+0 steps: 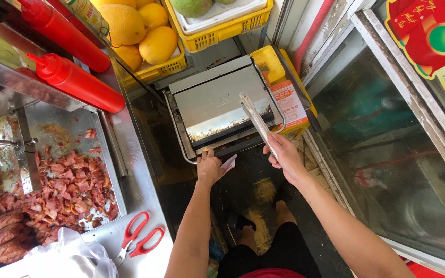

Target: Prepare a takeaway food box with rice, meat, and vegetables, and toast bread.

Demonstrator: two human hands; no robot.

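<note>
Left hand reaches down to the front edge of the grill press, fingers curled around a white paper wrapper that sticks out to its right. Right hand is closed around the handle end of metal tongs, which slant up and left over the closed lid of the press. That press sits low, between the steel counter and a glass door, with a yellow box just beside it on the right. On the counter, a tray holds chopped reddish meat, red-handled scissors lie near a clear plastic bag, and two red squeeze bottles lie tilted above. Yellow crates of round yellow fruit stand behind the press
</note>
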